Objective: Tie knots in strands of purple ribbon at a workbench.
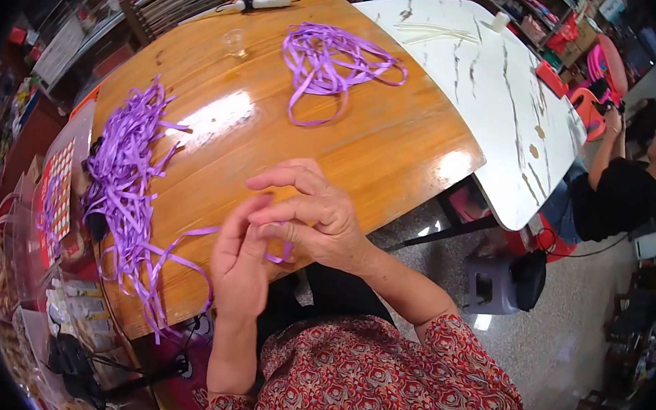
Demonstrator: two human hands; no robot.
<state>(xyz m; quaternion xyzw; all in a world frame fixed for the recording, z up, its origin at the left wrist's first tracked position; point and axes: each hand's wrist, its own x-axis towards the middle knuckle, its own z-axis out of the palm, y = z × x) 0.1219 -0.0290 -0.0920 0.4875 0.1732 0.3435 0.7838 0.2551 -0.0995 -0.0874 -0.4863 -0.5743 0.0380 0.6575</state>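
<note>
My two hands meet over the near edge of the wooden table. A narrow purple ribbon (201,231) runs from the left pile to my left hand (239,271), and a short piece shows again below my right palm. My left hand is slightly blurred, its fingers closed around the ribbon. Thumb and fingertips of my right hand (323,224) come together at the left fingertips, pinching the ribbon; the exact spot of the grip is hidden. A big tangled pile of purple ribbons (128,154) lies along the table's left side. Farther back rests a looser bundle of purple ribbon loops (328,62).
On the wooden table (227,166) stand a small clear cup (234,42) and a white power strip (269,0). A white marbled table (498,103) adjoins at right, with pale strips (438,33) on it. A grey stool (491,286) and a seated person (626,190) are to the right.
</note>
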